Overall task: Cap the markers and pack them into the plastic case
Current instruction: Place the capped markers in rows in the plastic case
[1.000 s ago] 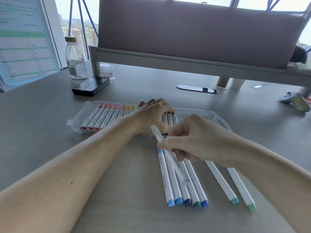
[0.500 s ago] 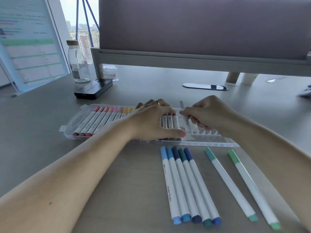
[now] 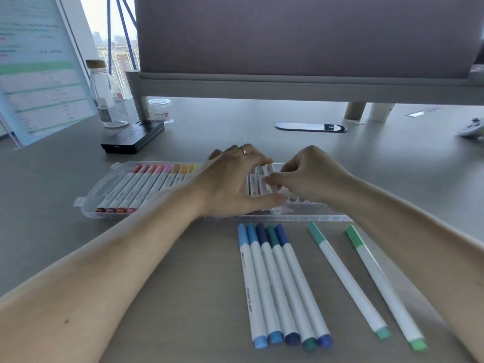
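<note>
A clear plastic case (image 3: 87, 205) lies across the desk with a row of red, orange and pink capped markers (image 3: 146, 184) in its left half. My left hand (image 3: 230, 184) lies spread over the middle markers, thumb at their near ends. My right hand (image 3: 311, 176) pinches a white marker (image 3: 269, 170) lying in a slot just right of the left hand's fingertips. In front of the case lie several capped blue and teal markers (image 3: 277, 279) side by side. A mint marker (image 3: 345, 279) and a green marker (image 3: 382, 284) lie apart to their right.
Behind the case are a black box (image 3: 133, 137), a glass bottle (image 3: 107, 100), a small jar (image 3: 159, 110) and a standing sign (image 3: 39, 74). A desk divider (image 3: 288, 85) runs along the back, with a cable port (image 3: 310, 127) below it. A controller (image 3: 471, 129) sits far right.
My right hand carried a white marker from above the loose markers up to the case and now holds it in a slot. The left hand stayed on the packed markers.
</note>
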{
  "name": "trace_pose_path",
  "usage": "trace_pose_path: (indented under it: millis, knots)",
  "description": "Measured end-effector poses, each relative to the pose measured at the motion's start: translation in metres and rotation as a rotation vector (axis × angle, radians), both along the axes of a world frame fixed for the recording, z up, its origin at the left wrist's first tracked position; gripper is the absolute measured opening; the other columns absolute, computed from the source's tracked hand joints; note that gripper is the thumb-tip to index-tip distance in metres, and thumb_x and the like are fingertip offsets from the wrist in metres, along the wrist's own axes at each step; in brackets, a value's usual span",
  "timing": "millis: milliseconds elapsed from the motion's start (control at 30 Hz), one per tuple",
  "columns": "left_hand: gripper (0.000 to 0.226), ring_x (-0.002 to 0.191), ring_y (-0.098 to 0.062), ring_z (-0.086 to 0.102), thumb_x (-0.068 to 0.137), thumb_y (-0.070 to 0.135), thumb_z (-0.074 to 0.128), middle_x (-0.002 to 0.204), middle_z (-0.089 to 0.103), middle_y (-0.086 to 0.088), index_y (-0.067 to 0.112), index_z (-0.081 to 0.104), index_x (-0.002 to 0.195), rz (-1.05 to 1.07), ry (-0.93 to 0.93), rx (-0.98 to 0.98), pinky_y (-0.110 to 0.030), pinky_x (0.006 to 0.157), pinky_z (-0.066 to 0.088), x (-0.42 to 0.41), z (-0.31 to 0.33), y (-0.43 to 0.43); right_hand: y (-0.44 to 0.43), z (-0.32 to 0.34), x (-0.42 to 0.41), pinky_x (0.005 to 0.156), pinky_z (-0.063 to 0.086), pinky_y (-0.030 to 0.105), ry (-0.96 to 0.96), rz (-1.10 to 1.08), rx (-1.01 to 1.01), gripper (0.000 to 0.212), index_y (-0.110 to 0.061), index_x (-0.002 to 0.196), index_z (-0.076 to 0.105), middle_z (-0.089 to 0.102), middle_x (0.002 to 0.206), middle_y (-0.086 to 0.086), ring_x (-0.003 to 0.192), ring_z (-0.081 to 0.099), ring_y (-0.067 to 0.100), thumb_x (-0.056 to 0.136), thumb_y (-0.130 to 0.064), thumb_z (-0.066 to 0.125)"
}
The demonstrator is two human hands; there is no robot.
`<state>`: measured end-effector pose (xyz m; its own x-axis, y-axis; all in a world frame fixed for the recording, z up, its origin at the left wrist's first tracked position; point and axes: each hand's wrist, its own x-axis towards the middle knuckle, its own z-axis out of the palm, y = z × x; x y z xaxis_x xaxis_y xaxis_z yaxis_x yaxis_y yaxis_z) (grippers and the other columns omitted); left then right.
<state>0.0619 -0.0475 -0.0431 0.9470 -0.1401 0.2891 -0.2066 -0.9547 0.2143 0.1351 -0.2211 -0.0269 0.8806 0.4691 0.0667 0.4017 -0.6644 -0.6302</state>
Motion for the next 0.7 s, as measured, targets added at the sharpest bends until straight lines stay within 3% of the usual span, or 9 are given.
trace_pose_path:
  millis: [167, 300, 433, 700]
  knots:
    - [0.096, 0.122, -0.004, 0.045, 0.070, 0.092, 0.041, 0.137, 0.052, 0.015, 0.033, 0.053, 0.144, 0.008, 0.055, -0.015, -0.031, 0.100, 0.033, 0.001, 0.000, 0.001, -0.006, 0.003, 0.000, 0.056, 0.048, 0.029, -0.008, 0.069, -0.006, 0.034, -0.016, 0.069, 0.079, 0.069, 0.055, 0.001, 0.050, 0.058, 0.010, 0.083, -0.046, 0.077]
    - [0.101, 0.115, -0.001, 0.040, 0.066, 0.095, 0.037, 0.135, 0.050, 0.016, 0.033, 0.053, 0.144, 0.014, 0.080, -0.018, -0.029, 0.097, 0.029, 0.002, 0.002, 0.001, -0.014, 0.007, 0.001, 0.047, 0.045, 0.019, 0.063, 0.145, 0.017, 0.023, -0.018, 0.078, 0.079, 0.069, 0.058, -0.003, 0.050, 0.057, 0.005, 0.087, -0.039, 0.078]
    - [0.104, 0.115, 0.000, 0.039, 0.064, 0.097, 0.037, 0.135, 0.048, 0.017, 0.034, 0.053, 0.145, 0.027, 0.090, -0.024, -0.030, 0.100, 0.029, 0.002, 0.001, 0.001, -0.018, 0.004, 0.003, 0.051, 0.046, 0.021, 0.104, 0.169, 0.069, 0.018, -0.019, 0.082, 0.079, 0.070, 0.062, -0.003, 0.056, 0.059, 0.007, 0.085, -0.036, 0.080]
    - [0.096, 0.118, -0.003, 0.040, 0.068, 0.093, 0.044, 0.136, 0.048, 0.015, 0.035, 0.053, 0.144, 0.026, 0.095, -0.019, -0.031, 0.099, 0.029, 0.004, 0.000, 0.003, -0.017, 0.001, 0.004, 0.047, 0.044, 0.015, 0.080, 0.178, 0.079, 0.017, -0.021, 0.077, 0.078, 0.065, 0.053, -0.009, 0.047, 0.054, -0.001, 0.087, -0.035, 0.078]
